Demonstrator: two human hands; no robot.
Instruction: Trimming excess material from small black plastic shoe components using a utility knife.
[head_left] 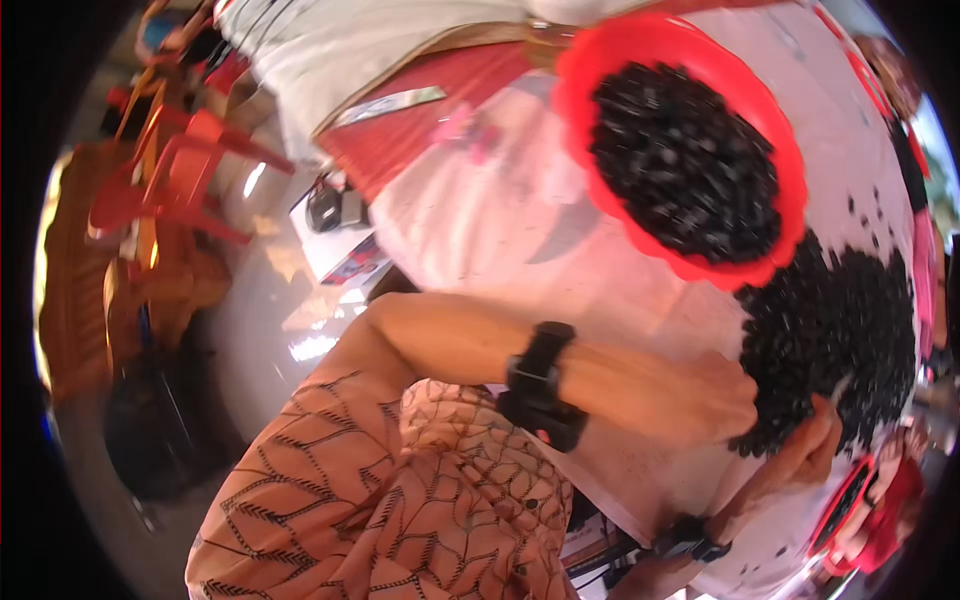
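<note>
A heap of small, glossy black pieces (830, 330) lies on the pale pink cloth at the right. At the heap's near-left edge is my left hand (708, 398), back upward and fingers curled inward; whatever they hold is hidden. My right hand (812, 440) is at the near side of the heap, thumb and fingers pinched together. Something small and pale (842, 386) shows by its fingertips, too blurred to name. Beyond the heap stands a red bowl (590, 150) with a scalloped rim, holding many similar black pieces (690, 160). Dark straps with devices circle both my wrists.
Pink cloth (590, 270) covers the table. A pale flat strip (392, 104) lies at the far left, near a white covering (330, 50). Red plastic chairs (185, 165) and a white box (335, 240) stand left. Another person in red (885, 515) is beside a second red container (840, 508).
</note>
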